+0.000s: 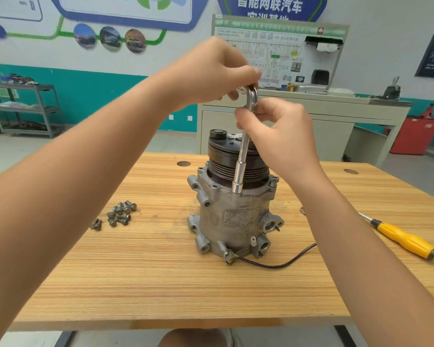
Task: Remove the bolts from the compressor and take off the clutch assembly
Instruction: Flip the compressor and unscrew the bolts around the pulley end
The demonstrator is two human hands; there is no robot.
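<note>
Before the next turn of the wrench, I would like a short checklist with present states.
1. Socket of the wrench seated on a bolt at the compressor rim: cannot tell, the socket hides it.
2. Left hand grips the wrench's bend: ok.
3. Right hand pinches the shaft below the bend: ok.
4. Compressor upright on the table: ok.
5. Removed bolts lie apart from the compressor: ok.
6. All bolts out: not ok, a rim bolt shows at the right.

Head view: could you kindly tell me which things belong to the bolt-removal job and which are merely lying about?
Job: compressor, clutch assembly, socket wrench gripped by left hand and right hand, loose bolts on the table.
Lying about: yellow screwdriver, metal shelf cart, red bin.
</note>
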